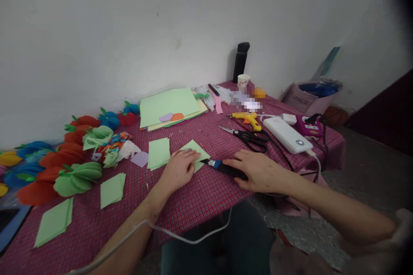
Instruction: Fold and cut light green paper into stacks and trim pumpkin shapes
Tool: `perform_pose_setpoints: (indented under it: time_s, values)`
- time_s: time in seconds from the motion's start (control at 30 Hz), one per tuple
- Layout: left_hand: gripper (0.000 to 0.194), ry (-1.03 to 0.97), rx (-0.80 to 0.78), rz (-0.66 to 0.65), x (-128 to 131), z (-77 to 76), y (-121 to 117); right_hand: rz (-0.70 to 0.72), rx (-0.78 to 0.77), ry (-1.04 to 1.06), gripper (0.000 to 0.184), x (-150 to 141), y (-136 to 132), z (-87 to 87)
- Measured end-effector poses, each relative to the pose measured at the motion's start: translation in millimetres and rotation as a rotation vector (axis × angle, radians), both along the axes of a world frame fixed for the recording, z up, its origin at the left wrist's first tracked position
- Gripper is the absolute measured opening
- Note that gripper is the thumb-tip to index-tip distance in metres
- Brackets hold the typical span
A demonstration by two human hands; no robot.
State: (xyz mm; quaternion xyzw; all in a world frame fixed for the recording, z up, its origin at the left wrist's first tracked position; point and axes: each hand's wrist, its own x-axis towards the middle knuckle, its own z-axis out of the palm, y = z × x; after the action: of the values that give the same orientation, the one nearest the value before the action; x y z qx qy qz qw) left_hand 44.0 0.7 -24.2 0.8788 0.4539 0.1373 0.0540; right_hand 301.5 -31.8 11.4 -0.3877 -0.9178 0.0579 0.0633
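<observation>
My left hand (182,165) holds down a light green paper sheet (193,146) on the table, its fingers bent over the near part. My right hand (258,171) is closed round a utility knife (229,169) with a black body and a blue band. The knife points left, and its dark tip meets or nearly meets the sheet's right edge; I cannot tell which. Just left of my left hand lies a stack of green paper (158,153). Farther left are a smaller green stack (112,190) and another green stack (54,222).
Black-handled scissors (248,137), a yellow glue gun (247,117) and a white power bank (287,134) lie beyond my right hand. Large green sheets (169,105) rest near the wall. Paper pumpkins (79,178) and paper scraps (114,148) fill the left. A white cable (180,237) crosses my left forearm.
</observation>
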Motion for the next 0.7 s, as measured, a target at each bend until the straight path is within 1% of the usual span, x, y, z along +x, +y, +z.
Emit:
perform_pose_setpoints:
  time_s: [0.07, 0.13, 0.2, 0.27, 0.3, 0.4, 0.53, 0.7]
  values:
    - [0.039, -0.031, 0.019, 0.014, 1, 2.7, -2, -0.016, 0.005, -0.002, 0.044, -1, 1, -4.5]
    - [0.04, -0.075, 0.049, 0.063, 4, 2.4, -1, -0.033, 0.009, 0.008, 0.046, -2, 2, -8.4]
    - [0.04, -0.093, 0.078, 0.147, 8, -2.0, 2, -0.052, 0.025, 0.026, 0.049, -6, 3, -11.5]
    - [0.044, -0.051, 0.082, 0.215, 12, -9.1, 5, -0.067, 0.044, 0.04, 0.05, -11, 3, -14.4]
    - [0.047, -0.012, 0.071, 0.221, 14, -12.9, 6, -0.072, 0.052, 0.042, 0.049, -13, 3, -15.8]
    - [0.051, 0.095, 0.041, 0.176, 17, -20.9, 7, -0.096, 0.071, 0.032, 0.044, -20, 3, -20.0]
    - [0.05, 0.142, 0.055, 0.152, 17, -22.5, 5, -0.128, 0.086, 0.021, 0.039, -22, 2, -23.9]
    - [0.051, 0.149, 0.06, 0.152, 17, -24.2, 6, -0.146, 0.084, 0.022, 0.039, -19, 5, -26.4]
